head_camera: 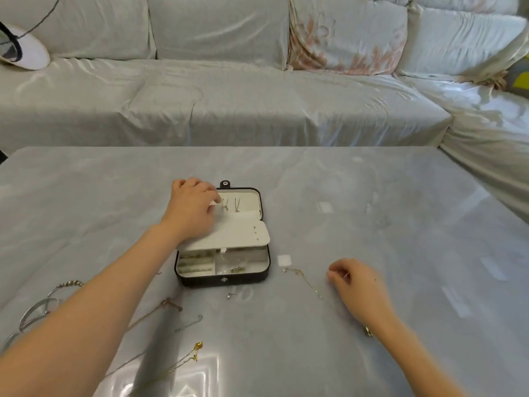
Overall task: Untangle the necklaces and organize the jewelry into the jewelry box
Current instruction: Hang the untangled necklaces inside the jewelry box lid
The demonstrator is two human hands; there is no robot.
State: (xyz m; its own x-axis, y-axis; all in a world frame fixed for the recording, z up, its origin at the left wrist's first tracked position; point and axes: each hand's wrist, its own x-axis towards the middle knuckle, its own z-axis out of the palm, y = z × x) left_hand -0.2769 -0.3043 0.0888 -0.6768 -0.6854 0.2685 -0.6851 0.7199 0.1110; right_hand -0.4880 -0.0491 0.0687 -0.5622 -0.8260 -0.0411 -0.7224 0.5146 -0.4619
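Observation:
A small dark jewelry box (223, 280) lies open at the table's middle, its cream lid (249, 200) flat behind and a cream earring flap (240, 234) lifted over the compartments. My left hand (190, 209) rests on the flap and lid, fingertips pinching at a hanging necklace hook (224, 204). My right hand (353, 280) is curled, fingertips pinched on one end of a thin gold chain (307, 282) lying on the table to the box's right. Small pieces (237, 269) sit in the front compartments.
Loose jewelry lies at the near left: silver bangles (37, 310), a beaded bracelet (70, 283), a rose chain (169, 305), a silver chain (190, 322), a gold pendant chain (194, 351). A small pendant (230, 295) sits before the box. A covered sofa (229, 90) stands behind the table.

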